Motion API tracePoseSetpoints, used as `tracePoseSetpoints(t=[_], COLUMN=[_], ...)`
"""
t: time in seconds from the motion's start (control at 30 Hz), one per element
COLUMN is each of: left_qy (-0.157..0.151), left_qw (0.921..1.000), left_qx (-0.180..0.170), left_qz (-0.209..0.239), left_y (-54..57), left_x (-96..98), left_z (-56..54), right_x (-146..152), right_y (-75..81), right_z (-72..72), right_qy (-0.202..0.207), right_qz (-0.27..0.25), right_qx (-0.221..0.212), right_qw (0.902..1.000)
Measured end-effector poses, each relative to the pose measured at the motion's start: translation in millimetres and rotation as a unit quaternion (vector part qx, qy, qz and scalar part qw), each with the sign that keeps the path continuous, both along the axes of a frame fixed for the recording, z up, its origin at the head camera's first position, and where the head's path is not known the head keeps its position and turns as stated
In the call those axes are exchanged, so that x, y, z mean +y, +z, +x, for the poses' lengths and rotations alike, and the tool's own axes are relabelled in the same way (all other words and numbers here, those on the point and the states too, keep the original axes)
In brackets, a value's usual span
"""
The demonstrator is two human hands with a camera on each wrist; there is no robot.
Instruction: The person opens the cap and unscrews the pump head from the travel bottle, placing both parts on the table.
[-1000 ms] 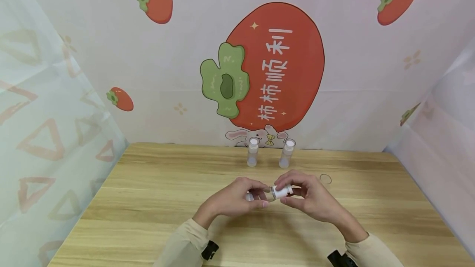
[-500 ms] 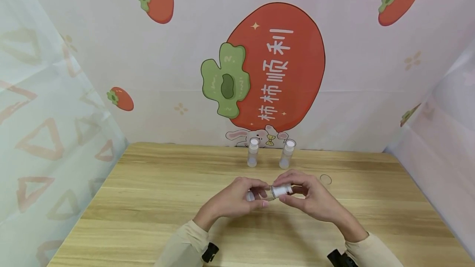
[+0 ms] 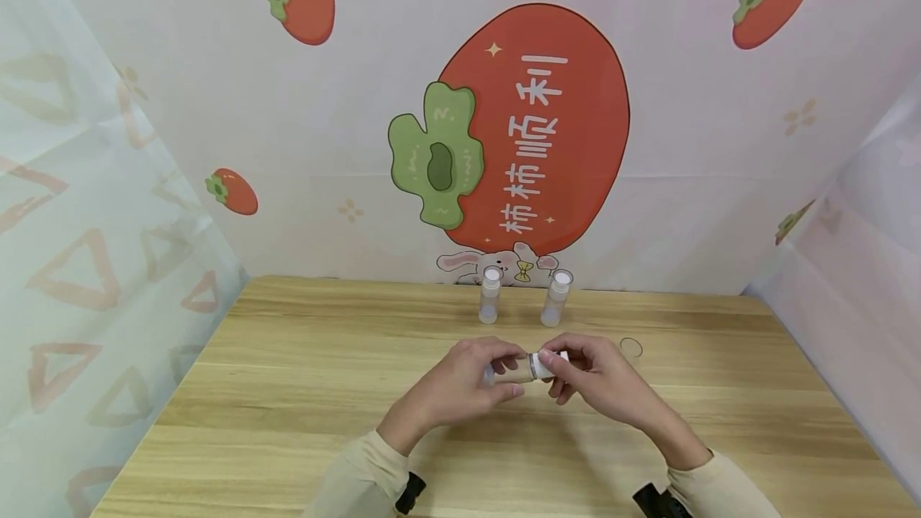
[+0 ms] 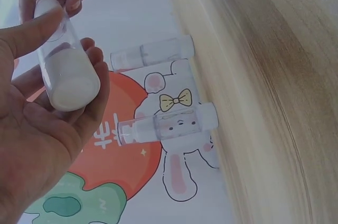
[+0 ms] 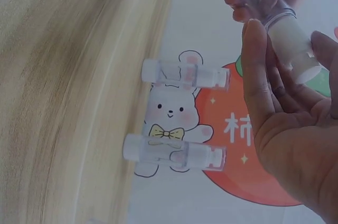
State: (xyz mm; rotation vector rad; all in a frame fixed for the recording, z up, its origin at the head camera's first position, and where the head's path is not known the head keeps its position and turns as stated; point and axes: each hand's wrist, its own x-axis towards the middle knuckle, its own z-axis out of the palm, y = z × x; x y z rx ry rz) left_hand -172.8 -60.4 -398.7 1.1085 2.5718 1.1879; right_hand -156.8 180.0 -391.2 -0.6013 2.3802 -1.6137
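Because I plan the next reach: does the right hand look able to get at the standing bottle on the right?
Probably yes: nothing visible stands between the right hand and that standing bottle, though it first needs to release the held bottle.

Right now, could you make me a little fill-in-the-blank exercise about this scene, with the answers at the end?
1. Together, the left hand and right hand hold exactly ____ bottle.
2. Beyond them, exactly ____ other bottles stand on the table.
3. The printed rabbit wears a bow coloured ____.
4. The large red fruit has a leafy top coloured ____.

Missing words: one; two; yellow; green.
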Motion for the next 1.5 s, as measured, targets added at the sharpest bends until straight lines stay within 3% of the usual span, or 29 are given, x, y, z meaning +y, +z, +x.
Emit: tracePoseSetpoints(t=[0.1,0.23,0.5,0.77,1.2,1.5], left_qy=[0.0,-0.001,-0.015,-0.042,-0.074,-0.088], left_qw=[0.9999,1.0,0.9987,0.9919,0.977,0.9759], left_qx=[0.015,0.007,-0.048,-0.117,-0.187,-0.187], left_qz=[-0.002,0.001,0.009,0.028,0.071,0.07], left_y=[-0.2,-1.2,-4.8,-4.7,-15.9,-16.3], left_x=[0.7,0.6,-1.4,-4.6,-8.5,-8.0], left_z=[0.3,0.0,-3.6,-5.6,-11.8,-12.4], right_x=[-0.1,0.7,5.0,9.2,8.3,8.3], right_y=[-0.1,-0.9,0.8,-0.3,-2.2,-2.4], right_z=[0.2,0.3,1.5,2.0,1.0,3.5], right_qy=[0.001,-0.001,0.016,0.041,0.113,0.078], right_qz=[-0.003,-0.009,-0.011,0.003,-0.043,-0.044], right_qx=[-0.002,-0.005,0.005,0.051,0.137,0.136], right_qw=[1.0,0.9999,0.9998,0.9978,0.9832,0.9867])
